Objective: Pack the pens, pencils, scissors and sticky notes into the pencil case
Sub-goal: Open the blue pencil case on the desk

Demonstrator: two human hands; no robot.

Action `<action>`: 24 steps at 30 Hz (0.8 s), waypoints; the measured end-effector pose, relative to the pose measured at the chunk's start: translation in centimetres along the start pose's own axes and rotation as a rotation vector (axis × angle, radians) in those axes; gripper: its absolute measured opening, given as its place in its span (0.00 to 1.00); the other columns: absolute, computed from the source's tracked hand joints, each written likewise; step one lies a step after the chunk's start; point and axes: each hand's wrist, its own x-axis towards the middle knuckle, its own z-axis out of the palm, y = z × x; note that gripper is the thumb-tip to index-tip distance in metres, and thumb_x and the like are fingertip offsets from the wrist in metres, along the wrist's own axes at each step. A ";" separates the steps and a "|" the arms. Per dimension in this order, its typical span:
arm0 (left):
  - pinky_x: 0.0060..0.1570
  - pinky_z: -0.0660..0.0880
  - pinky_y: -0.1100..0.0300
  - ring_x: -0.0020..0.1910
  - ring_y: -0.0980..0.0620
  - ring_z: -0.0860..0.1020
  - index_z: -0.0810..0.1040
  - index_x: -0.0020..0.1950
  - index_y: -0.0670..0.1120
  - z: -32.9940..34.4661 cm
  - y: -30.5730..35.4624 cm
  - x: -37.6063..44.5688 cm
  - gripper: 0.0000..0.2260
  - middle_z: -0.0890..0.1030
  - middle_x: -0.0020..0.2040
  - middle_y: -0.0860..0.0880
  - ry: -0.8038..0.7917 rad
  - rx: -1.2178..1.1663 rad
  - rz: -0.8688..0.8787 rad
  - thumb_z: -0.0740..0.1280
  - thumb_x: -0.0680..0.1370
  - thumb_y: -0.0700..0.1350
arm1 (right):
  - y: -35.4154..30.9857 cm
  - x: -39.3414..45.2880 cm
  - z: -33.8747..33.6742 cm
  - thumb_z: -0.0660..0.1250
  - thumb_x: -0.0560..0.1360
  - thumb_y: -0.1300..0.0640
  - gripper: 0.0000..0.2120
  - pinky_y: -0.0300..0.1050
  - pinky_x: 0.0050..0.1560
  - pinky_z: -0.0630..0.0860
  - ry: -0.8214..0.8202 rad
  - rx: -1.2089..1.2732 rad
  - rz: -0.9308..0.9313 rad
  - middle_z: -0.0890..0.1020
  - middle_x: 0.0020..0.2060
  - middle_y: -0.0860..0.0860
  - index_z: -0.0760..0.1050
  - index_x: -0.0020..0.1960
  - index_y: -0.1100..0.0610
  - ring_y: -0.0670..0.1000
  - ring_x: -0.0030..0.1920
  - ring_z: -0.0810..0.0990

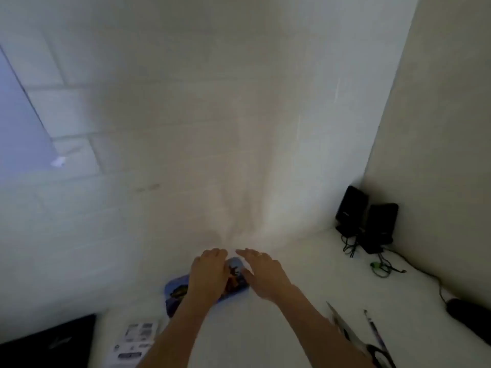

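Here, both hands were down on the blue case (pixel 177 288), which lay flat on the white table (pixel 292 328) close to the wall. The left hand (pixel 210 272) lay on top of the case, palm down, covering its middle, and its fingers bent over the far edge; whether they held that edge was hard to tell. The right hand (pixel 261 272) was at the right end of the case with its fingers straight and spread, holding nothing. Its thumb touched or nearly touched the case there. The picture on the case showed between the two hands.

The scissors (pixel 377 353) lay well to the right, near the bottom edge, partly behind the right arm. A pen (pixel 374 330) lay just beside them. A white paper with print (pixel 135 341) lay near the left arm. Two black speakers (pixel 369 219) stood in the far right corner with their wires on the table
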 end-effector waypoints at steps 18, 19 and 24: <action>0.70 0.58 0.49 0.69 0.47 0.69 0.72 0.65 0.47 8.2 2.2 -10.9 0.32 0.75 0.67 0.46 0.174 -0.095 0.060 0.45 0.70 0.61 | 0.9 -7.5 12.6 0.50 0.77 0.53 0.25 0.50 0.65 0.69 0.343 -0.163 0.007 0.64 0.73 0.52 0.60 0.74 0.49 0.58 0.69 0.61; 0.72 0.54 0.50 0.72 0.48 0.65 0.68 0.69 0.48 8.0 2.7 -12.2 0.34 0.71 0.71 0.47 0.122 -0.097 0.075 0.42 0.70 0.62 | 0.8 -9.1 12.6 0.53 0.78 0.54 0.25 0.49 0.63 0.70 0.349 -0.201 0.013 0.64 0.72 0.51 0.59 0.74 0.48 0.58 0.67 0.62; 0.73 0.49 0.51 0.74 0.50 0.60 0.63 0.72 0.49 6.0 5.1 -18.6 0.36 0.65 0.74 0.48 0.019 -0.139 0.223 0.41 0.70 0.63 | 0.6 -17.2 11.7 0.61 0.75 0.54 0.26 0.51 0.51 0.72 0.325 -0.383 0.067 0.69 0.65 0.56 0.63 0.72 0.50 0.60 0.58 0.67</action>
